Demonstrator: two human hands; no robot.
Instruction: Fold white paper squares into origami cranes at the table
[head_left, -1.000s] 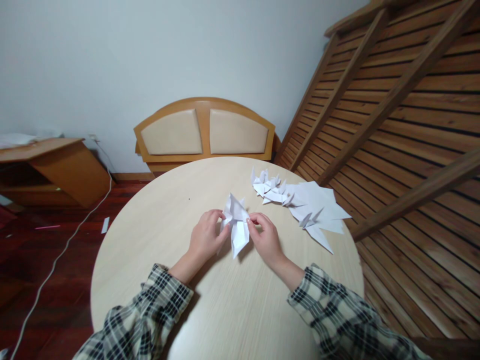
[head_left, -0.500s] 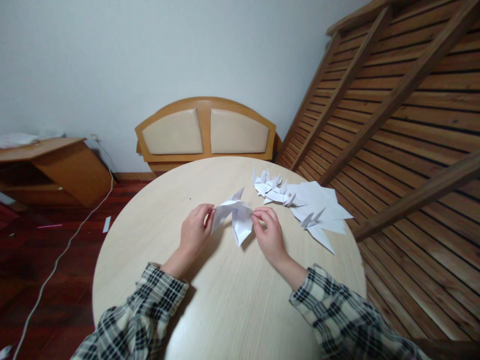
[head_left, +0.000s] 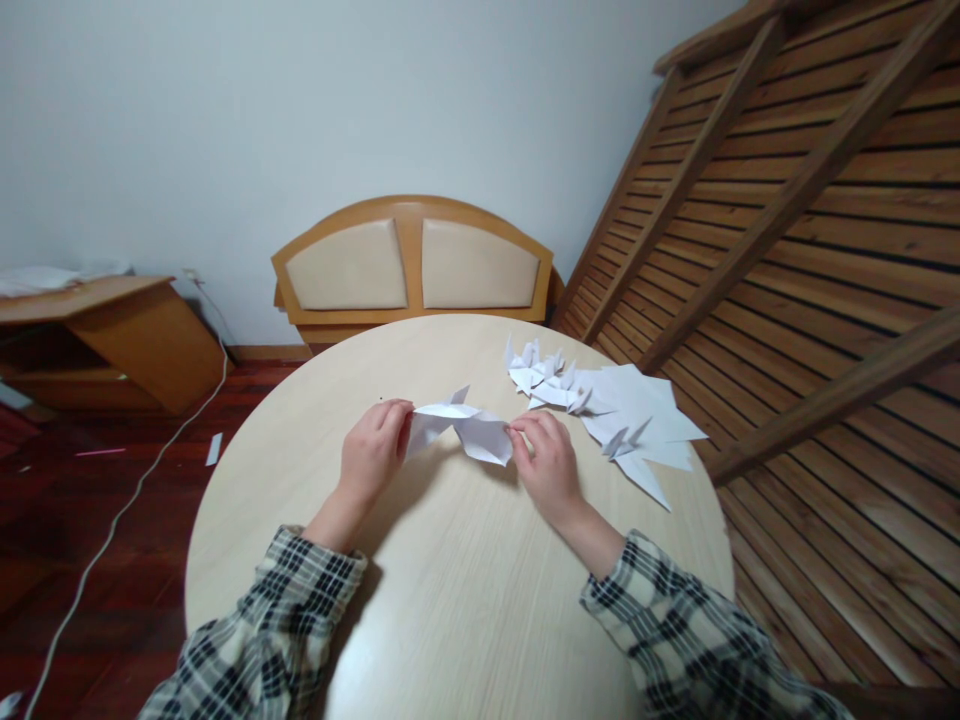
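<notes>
A white folded paper (head_left: 480,436) is stretched between my two hands, a little above the round table (head_left: 450,600). My left hand (head_left: 373,450) pinches its left end, with the fingertips partly hidden behind the hand. At the right end, my right hand (head_left: 546,462) grips the paper between thumb and fingers. One small point of the paper sticks up at the back near the middle. Right of my hands lie several folded paper cranes (head_left: 551,375) and a single crane (head_left: 630,455), on or beside loose white sheets (head_left: 652,405).
Behind the table stands a wooden headboard (head_left: 414,260) with two cream panels. Slatted wood (head_left: 810,250) leans along the right side. At the left are a low desk (head_left: 142,340) and a white cable (head_left: 142,480) on the dark red floor.
My left hand has moved left and slightly up, and the paper is pulled wider and flatter. Its front point no longer hangs down. My right hand has shifted only slightly.
</notes>
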